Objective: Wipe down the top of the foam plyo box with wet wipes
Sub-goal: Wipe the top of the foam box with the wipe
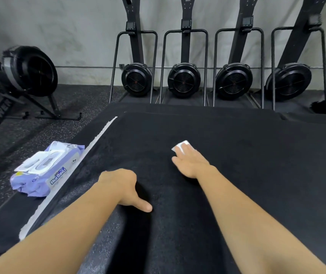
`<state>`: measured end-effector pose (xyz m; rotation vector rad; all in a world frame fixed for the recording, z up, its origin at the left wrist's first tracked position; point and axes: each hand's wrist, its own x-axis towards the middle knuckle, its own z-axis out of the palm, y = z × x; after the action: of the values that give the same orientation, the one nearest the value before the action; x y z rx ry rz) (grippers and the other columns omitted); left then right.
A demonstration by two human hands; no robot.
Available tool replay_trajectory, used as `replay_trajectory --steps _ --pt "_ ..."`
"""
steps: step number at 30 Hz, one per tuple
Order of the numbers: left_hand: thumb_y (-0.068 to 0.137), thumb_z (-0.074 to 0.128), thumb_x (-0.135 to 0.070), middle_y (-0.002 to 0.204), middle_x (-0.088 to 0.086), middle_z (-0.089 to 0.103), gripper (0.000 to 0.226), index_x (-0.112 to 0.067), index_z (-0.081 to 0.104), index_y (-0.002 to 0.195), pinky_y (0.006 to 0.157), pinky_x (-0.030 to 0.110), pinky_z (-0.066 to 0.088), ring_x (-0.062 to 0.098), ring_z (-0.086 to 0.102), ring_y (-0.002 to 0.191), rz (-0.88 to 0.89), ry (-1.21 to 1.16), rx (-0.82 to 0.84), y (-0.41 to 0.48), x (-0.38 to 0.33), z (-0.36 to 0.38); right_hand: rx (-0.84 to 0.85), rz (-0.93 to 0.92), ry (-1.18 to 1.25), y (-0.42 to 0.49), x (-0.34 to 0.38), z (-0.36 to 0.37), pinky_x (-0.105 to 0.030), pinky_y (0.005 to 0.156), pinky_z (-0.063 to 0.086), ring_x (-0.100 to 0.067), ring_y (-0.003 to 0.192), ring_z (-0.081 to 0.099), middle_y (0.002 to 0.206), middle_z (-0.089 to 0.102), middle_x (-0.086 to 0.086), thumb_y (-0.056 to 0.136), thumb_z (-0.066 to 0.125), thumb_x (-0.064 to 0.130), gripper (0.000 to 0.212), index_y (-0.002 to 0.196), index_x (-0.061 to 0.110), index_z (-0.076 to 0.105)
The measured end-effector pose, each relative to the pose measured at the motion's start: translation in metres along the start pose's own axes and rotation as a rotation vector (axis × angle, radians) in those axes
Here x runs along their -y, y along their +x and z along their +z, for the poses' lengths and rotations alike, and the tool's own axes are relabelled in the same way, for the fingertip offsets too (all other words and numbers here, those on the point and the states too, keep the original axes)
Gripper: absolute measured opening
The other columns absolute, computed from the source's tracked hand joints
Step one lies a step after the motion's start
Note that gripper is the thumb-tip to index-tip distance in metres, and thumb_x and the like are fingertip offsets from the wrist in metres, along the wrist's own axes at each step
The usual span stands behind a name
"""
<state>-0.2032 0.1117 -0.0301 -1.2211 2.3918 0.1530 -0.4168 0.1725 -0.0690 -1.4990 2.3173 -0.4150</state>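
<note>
The right hand's fingers [184,150] lie straight and close together, pressed flat on a folded white wet wipe [183,144]. Only the wipe's far edge and left corner show past the fingertips; the rest is hidden beneath them. The wipe lies on the black top of the foam plyo box [247,175], towards the middle of that surface. Behind the fingers, the right hand [192,163] is palm down, and its bare forearm runs back to the lower right corner, where it is cut off.

Nearer the person and to the left of those fingers, the left hand [119,184] sits on the box top with its back turned up and the wrist bent. Its thumb [143,205] sticks out straight to the right. Its other fingers are hidden behind the hand, so whether they are curled or flat cannot be told; the hand seems to lean on the surface.

Left of the left hand, beyond a ragged white strip [98,135] along the box's edge, a purple pack of wet wipes [47,171] lies on the speckled floor [39,119], its white lid flipped up. Well beyond the right fingertips, four rowing machines [184,80] stand upright against the wall, their tops cut off. Another rower [29,70] stands far left, partly out of frame.
</note>
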Motion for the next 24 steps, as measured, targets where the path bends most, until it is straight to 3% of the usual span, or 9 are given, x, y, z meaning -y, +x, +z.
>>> replay_trajectory --steps 2,4,7,10,13,17,19,21,24 --pt "0.05 0.063 -0.088 0.093 -0.011 0.062 0.072 -0.025 0.053 0.084 0.103 0.04 0.031 0.016 0.058 0.097 0.0 0.037 -0.076 0.006 -0.003 -0.009 -0.02 0.073 -0.001 -0.001 -0.032 -0.014 -0.039 0.113 0.03 -0.021 0.134 0.033 0.149 0.025 0.009 0.101 0.032 0.039 0.046 0.146 0.033 0.036" --pt "0.052 0.062 -0.088 0.094 -0.009 0.063 0.072 -0.024 0.054 0.085 0.103 0.039 0.031 0.016 0.058 0.102 0.011 0.039 -0.138 0.013 -0.005 -0.018 -0.027 0.155 0.008 -0.003 -0.058 -0.025 -0.043 0.112 0.032 -0.023 0.134 0.033 0.15 0.024 0.008 0.101 0.031 0.04 0.047 0.147 0.032 0.033" --pt "0.052 0.061 -0.089 0.107 -0.006 0.064 0.091 -0.021 0.055 0.113 0.082 0.03 0.035 0.019 0.056 0.11 0.032 0.018 -0.195 0.029 -0.01 -0.028 -0.04 0.26 0.004 -0.001 -0.076 -0.031 -0.042 0.113 0.03 -0.023 0.136 0.029 0.152 0.022 0.005 0.101 0.029 0.04 0.05 0.15 0.03 0.028" --pt "0.05 0.065 -0.087 0.127 -0.006 0.055 0.111 -0.019 0.042 0.134 0.083 0.029 0.038 0.019 0.05 0.12 0.048 -0.048 -0.217 0.048 -0.014 -0.032 -0.084 0.306 -0.037 0.008 -0.06 -0.021 -0.038 0.119 0.018 -0.021 0.144 0.016 0.155 0.018 0.0 0.102 0.029 0.042 0.056 0.153 0.021 0.023" --pt "0.045 0.067 -0.087 0.131 -0.008 0.048 0.114 -0.018 0.039 0.133 0.089 0.031 0.042 0.017 0.047 0.122 0.053 -0.125 -0.214 0.067 -0.017 -0.034 -0.072 0.239 -0.098 0.021 -0.02 0.0 -0.039 0.122 0.009 -0.021 0.149 0.004 0.159 0.01 -0.004 0.103 0.026 0.044 0.061 0.156 0.016 0.016" --pt "0.036 0.068 -0.086 0.111 -0.011 0.047 0.108 -0.019 0.04 0.117 0.075 0.029 0.043 0.013 0.051 0.103 0.038 -0.182 -0.195 0.084 -0.012 -0.036 -0.003 0.093 -0.063 0.037 0.035 0.024 -0.039 0.121 0.009 -0.02 0.147 0.005 0.158 0.009 -0.003 0.102 0.024 0.044 0.06 0.156 0.019 0.014" --pt "0.036 0.068 -0.085 0.107 -0.012 0.043 0.112 -0.016 0.039 0.12 0.075 0.027 0.043 0.011 0.048 0.1 0.063 -0.185 -0.195 0.091 -0.008 -0.035 0.064 0.011 -0.017 0.045 0.052 0.027 -0.038 0.122 0.006 -0.018 0.149 0.0 0.162 0.006 -0.003 0.104 0.024 0.042 0.058 0.157 0.02 0.015" --pt "0.036 0.068 -0.085 0.116 -0.012 0.041 0.124 -0.015 0.035 0.133 0.084 0.028 0.045 0.012 0.046 0.111 0.082 -0.199 -0.178 0.097 -0.005 -0.034 0.111 -0.074 -0.004 0.051 0.055 0.023 -0.036 0.123 0.004 -0.014 0.151 -0.006 0.165 0.002 0.001 0.105 0.023 0.04 0.056 0.157 0.021 0.018" --pt "0.04 0.066 -0.088 0.156 -0.003 0.022 0.146 -0.012 0.012 0.153 0.111 0.034 0.033 0.017 0.022 0.144 0.089 -0.207 -0.142 0.104 -0.008 -0.033 0.078 -0.121 0.001 0.049 0.033 0.009 -0.034 0.119 0.016 -0.014 0.146 0.014 0.158 0.016 0.008 0.104 0.026 0.037 0.049 0.152 0.027 0.028"
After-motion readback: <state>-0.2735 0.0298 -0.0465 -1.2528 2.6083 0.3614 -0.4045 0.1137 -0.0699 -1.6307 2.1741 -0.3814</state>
